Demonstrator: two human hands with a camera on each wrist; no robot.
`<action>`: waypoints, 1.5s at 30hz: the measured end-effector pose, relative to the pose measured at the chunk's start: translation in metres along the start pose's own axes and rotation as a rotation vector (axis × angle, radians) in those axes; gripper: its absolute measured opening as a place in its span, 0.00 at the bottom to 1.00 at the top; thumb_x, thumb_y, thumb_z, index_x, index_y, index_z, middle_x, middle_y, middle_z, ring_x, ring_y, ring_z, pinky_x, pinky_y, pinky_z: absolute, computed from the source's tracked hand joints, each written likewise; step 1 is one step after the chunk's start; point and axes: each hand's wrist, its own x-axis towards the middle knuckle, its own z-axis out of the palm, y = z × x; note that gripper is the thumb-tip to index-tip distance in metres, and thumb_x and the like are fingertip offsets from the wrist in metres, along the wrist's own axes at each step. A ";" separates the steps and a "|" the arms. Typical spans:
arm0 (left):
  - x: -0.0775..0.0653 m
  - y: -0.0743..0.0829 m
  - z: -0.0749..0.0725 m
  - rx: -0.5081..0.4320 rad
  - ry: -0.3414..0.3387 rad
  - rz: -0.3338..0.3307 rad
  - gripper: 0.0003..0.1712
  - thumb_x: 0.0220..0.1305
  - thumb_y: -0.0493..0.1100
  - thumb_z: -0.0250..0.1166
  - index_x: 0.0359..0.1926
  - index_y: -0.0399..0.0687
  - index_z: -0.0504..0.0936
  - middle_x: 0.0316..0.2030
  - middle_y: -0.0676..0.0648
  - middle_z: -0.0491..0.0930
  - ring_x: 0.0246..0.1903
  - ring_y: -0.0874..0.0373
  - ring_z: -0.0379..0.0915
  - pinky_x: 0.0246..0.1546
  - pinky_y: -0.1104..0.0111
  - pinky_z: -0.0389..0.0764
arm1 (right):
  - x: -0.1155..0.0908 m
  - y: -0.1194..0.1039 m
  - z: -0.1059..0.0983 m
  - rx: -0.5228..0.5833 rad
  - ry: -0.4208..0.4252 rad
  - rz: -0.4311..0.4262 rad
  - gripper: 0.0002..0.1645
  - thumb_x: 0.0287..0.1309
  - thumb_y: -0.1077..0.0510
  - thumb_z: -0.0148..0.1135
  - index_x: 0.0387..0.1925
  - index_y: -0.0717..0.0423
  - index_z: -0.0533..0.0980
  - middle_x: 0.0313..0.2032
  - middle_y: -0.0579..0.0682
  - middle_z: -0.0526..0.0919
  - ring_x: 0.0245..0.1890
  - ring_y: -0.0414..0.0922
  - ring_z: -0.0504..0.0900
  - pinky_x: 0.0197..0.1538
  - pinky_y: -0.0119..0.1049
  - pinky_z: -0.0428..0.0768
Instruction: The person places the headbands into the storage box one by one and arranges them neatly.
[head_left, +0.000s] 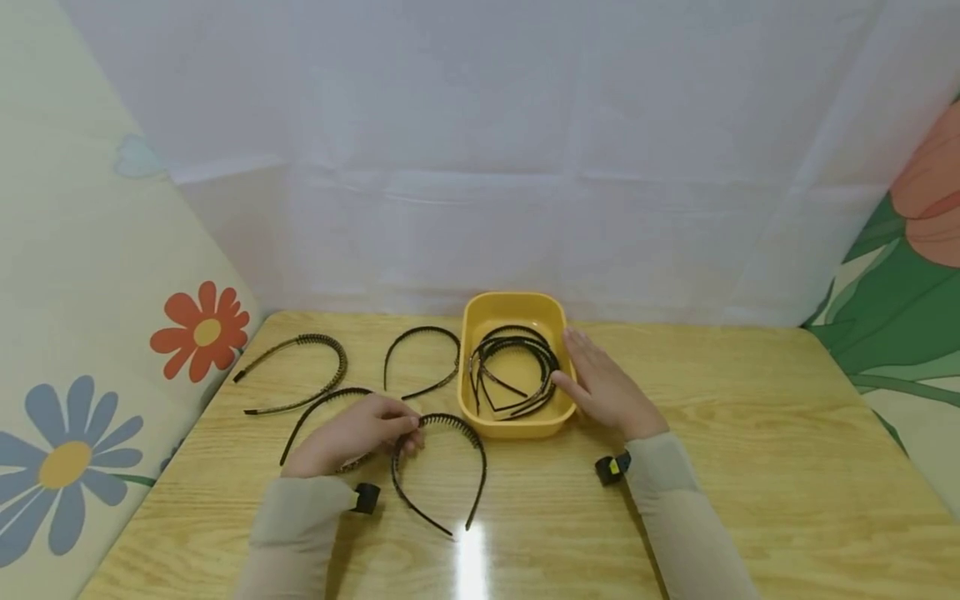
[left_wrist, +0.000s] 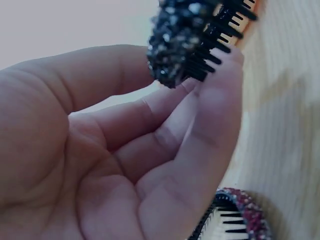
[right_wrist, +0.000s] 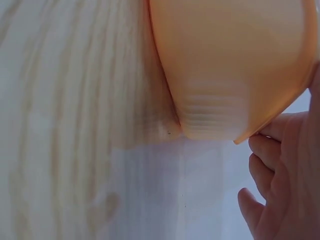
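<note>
My left hand (head_left: 360, 433) pinches the top band of a black toothed headband (head_left: 480, 446), whose two ends point toward the front. Dark sparkling stones cover this headband (left_wrist: 172, 42) in the left wrist view. Beneath the left hand, partly hidden by it, lies another headband (head_left: 303, 421); reddish stones show on this headband (left_wrist: 255, 215) in the left wrist view. A yellow plastic basket (head_left: 517, 429) stands at the back of the table with several dark headbands (head_left: 536, 404) piled inside. Along its right wall my right hand (head_left: 611, 387) rests with fingers extended, thumb at the rim.
On the wooden table (head_left: 750, 467), a gold-toned headband (head_left: 341, 358) lies at the far left. A thin black headband (head_left: 386, 358) lies just left of the basket. A white cloth (head_left: 450, 167) hangs behind the table's back edge.
</note>
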 end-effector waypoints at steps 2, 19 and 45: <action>-0.001 0.001 -0.003 -0.042 0.004 -0.006 0.17 0.78 0.38 0.55 0.48 0.25 0.82 0.37 0.39 0.85 0.37 0.54 0.82 0.34 0.68 0.84 | 0.000 0.000 0.000 -0.009 0.004 -0.002 0.46 0.79 0.39 0.42 0.80 0.64 0.44 0.79 0.60 0.46 0.79 0.57 0.44 0.79 0.53 0.47; -0.016 0.016 -0.011 -0.007 0.178 -0.022 0.20 0.79 0.38 0.54 0.59 0.24 0.78 0.46 0.38 0.86 0.46 0.51 0.83 0.45 0.62 0.86 | -0.001 -0.002 -0.001 -0.022 0.012 -0.005 0.45 0.79 0.40 0.43 0.79 0.64 0.45 0.79 0.62 0.48 0.79 0.57 0.45 0.79 0.55 0.48; -0.006 0.035 0.005 -0.208 0.362 0.072 0.22 0.78 0.39 0.55 0.62 0.24 0.75 0.53 0.32 0.82 0.47 0.57 0.83 0.53 0.63 0.84 | 0.000 0.002 0.002 -0.019 0.005 0.001 0.46 0.79 0.38 0.41 0.80 0.63 0.43 0.79 0.60 0.45 0.79 0.56 0.43 0.79 0.53 0.46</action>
